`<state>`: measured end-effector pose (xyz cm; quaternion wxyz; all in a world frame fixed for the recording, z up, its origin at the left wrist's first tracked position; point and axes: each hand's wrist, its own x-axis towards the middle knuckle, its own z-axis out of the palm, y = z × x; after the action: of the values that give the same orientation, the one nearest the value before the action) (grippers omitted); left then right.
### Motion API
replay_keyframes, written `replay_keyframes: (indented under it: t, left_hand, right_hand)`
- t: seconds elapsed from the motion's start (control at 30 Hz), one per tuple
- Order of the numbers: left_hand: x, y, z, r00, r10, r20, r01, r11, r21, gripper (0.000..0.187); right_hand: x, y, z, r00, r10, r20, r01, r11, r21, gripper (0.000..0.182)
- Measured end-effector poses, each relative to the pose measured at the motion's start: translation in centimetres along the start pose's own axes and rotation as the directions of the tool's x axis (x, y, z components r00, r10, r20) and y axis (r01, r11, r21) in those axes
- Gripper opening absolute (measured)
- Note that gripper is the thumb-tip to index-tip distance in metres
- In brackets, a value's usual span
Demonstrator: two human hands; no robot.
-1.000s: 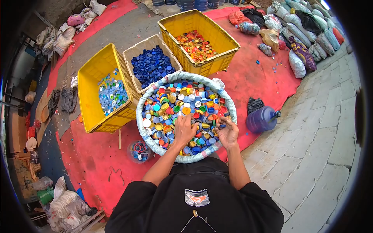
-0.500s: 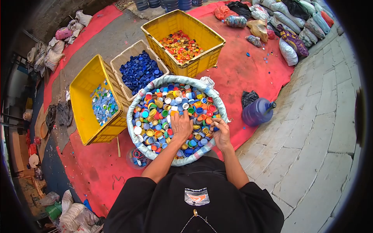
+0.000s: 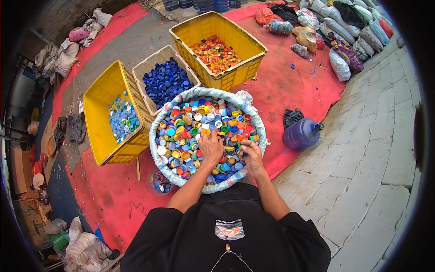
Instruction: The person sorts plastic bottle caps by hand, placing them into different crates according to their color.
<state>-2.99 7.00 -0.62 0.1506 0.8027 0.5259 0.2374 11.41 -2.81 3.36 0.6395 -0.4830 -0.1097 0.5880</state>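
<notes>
- We are working both hands in the woven sack (image 3: 159, 144) of mixed bottle caps (image 3: 199, 122) just in front of our knees; in our judgement the step in hand is picking caps out of the mixed heap by colour.
- Our left hand (image 3: 211, 148) is lying flat on the heap, fingers spread and pressing down among the caps; our right hand (image 3: 252, 153) is curling with fingertips drawn together, seemingly pinching a small blue cap, though the grip is too small for us to confirm.
- The caps are hard, round, shallow plastic, ribbed at the edge, lying loose and prone to sliding; the sack rim is rolled down, soft and pale.
- The next move, as we are judging it, is calling for a firm pinch and a reach across the rim without spilling.
- Beside the sack, a bluish water jug (image 3: 300, 134) is lying on the red mat (image 3: 290, 86).
- Farther off, rigid latticed crates are standing: a yellow crate (image 3: 100, 113) of pale blue caps, a beige crate (image 3: 154, 60) of dark blue, a second yellow crate (image 3: 247, 43) of red and orange.
</notes>
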Motion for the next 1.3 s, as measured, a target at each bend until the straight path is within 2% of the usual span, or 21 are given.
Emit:
replay_keyframes:
  t: [0.13, 0.2, 0.23, 0.3, 0.37, 0.4, 0.47, 0.5, 0.53, 0.6, 0.63, 0.73, 0.8, 0.93, 1.03, 1.13, 1.17, 1.27, 1.3]
  left_hand:
    - [-0.3, 0.4, -1.6, 0.996, -0.051, -0.078, 0.04, 0.99, -0.138, 0.04]
    - [-0.4, -0.1, -2.6, 0.971, -0.24, 0.026, 0.226, 0.865, -0.448, 0.037]
    - [-0.5, -0.4, -3.3, 0.944, -0.316, 0.096, 0.312, 0.753, -0.579, 0.035]
    - [-0.7, -0.8, -5.3, 0.89, -0.395, 0.227, 0.386, 0.388, -0.837, 0.033]
    - [-1.0, -1.7, -7.1, 0.849, -0.387, 0.36, 0.385, -0.015, -0.923, 0.028]
    - [-1.3, -2.3, -7.8, 0.839, -0.357, 0.411, 0.37, -0.181, -0.911, 0.029]
    - [-2.0, -3.1, -9.1, 0.827, -0.275, 0.491, 0.317, -0.494, -0.81, 0.03]
    - [-2.3, -3.0, -9.9, 0.78, -0.326, 0.534, 0.293, -0.564, -0.772, 0.026]
    - [-2.9, -3.9, -9.6, 0.771, -0.313, 0.555, 0.251, -0.652, -0.716, 0.025]
    - [-4.0, -5.6, -9.1, 0.757, -0.273, 0.593, 0.16, -0.803, -0.574, 0.023]
    - [-4.3, -5.7, -9.1, 0.711, -0.313, 0.63, 0.158, -0.801, -0.577, 0.019]
    - [-5.2, -6.2, -9.3, 0.716, -0.279, 0.64, 0.225, -0.776, -0.589, 0.018]
    - [-5.8, -6.3, -9.1, 0.686, -0.292, 0.667, 0.297, -0.724, -0.622, 0.016]
    - [-6.1, -5.5, -9.2, 0.658, -0.327, 0.679, 0.449, -0.553, -0.702, 0.012]
    - [-5.9, -4.4, -9.1, 0.638, -0.333, 0.694, 0.541, -0.449, -0.712, 0.012]
    - [-5.2, -2.6, -8.6, 0.645, -0.339, 0.685, 0.607, -0.318, -0.728, 0.017]
    - [-5.0, -2.0, -8.6, 0.657, -0.342, 0.672, 0.624, -0.256, -0.739, 0.022]
    - [-4.4, -0.8, -6.9, 0.759, -0.268, 0.593, 0.631, 0.078, -0.772, 0.022]
    - [-4.2, -0.2, -6.3, 0.817, -0.231, 0.528, 0.572, 0.219, -0.79, 0.026]
  right_hand:
    - [0.5, -0.3, 0.1, 0.998, -0.037, -0.053, 0.032, 0.996, -0.086, 0.021]
    - [1.2, -0.6, -0.1, 0.993, -0.093, -0.073, 0.076, 0.974, -0.215, 0.021]
    - [1.7, -0.8, -0.2, 0.989, -0.133, -0.069, 0.105, 0.946, -0.307, 0.021]
    - [2.7, -1.2, 0.4, 0.968, -0.247, -0.04, 0.195, 0.844, -0.5, 0.021]
    - [4.0, -1.4, 0.6, 0.967, -0.254, -0.02, 0.188, 0.764, -0.617, 0.023]
    - [4.6, -1.6, 0.6, 0.966, -0.257, -0.008, 0.185, 0.718, -0.671, 0.024]
    - [5.6, -1.8, 0.7, 0.951, -0.304, 0.048, 0.199, 0.487, -0.85, 0.029]
    - [5.7, -2.2, 1.1, 0.942, -0.321, 0.097, 0.214, 0.355, -0.91, 0.031]
    - [5.9, -2.6, 1.7, 0.932, -0.332, 0.148, 0.227, 0.215, -0.95, 0.033]
    - [6.3, -2.8, 2.4, 0.955, -0.266, 0.132, 0.177, 0.149, -0.973, 0.037]
    - [6.6, -2.7, 2.4, 0.958, -0.245, 0.148, 0.176, 0.093, -0.98, 0.037]
    - [6.9, -2.7, 2.9, 0.965, -0.217, 0.145, 0.143, -0.024, -0.989, 0.035]
    - [6.7, -3.0, 3.3, 0.961, -0.222, 0.166, 0.151, -0.081, -0.985, 0.033]
    - [7.2, -2.1, 2.6, 0.921, -0.297, 0.252, 0.243, -0.066, -0.968, 0.024]
    - [7.3, -2.3, 2.0, 0.923, -0.281, 0.264, 0.275, 0.0, -0.961, 0.021]
    - [7.6, -1.8, 0.8, 0.909, -0.346, 0.231, 0.31, 0.193, -0.931, 0.02]
    - [7.7, -1.7, 0.3, 0.93, -0.326, 0.172, 0.272, 0.292, -0.917, 0.021]
    - [5.2, -3.9, 1.4, 0.99, -0.133, -0.041, 0.083, 0.799, -0.596, 0.02]
    - [4.5, -4.5, 0.7, 0.995, -0.102, -0.009, 0.082, 0.849, -0.521, 0.018]
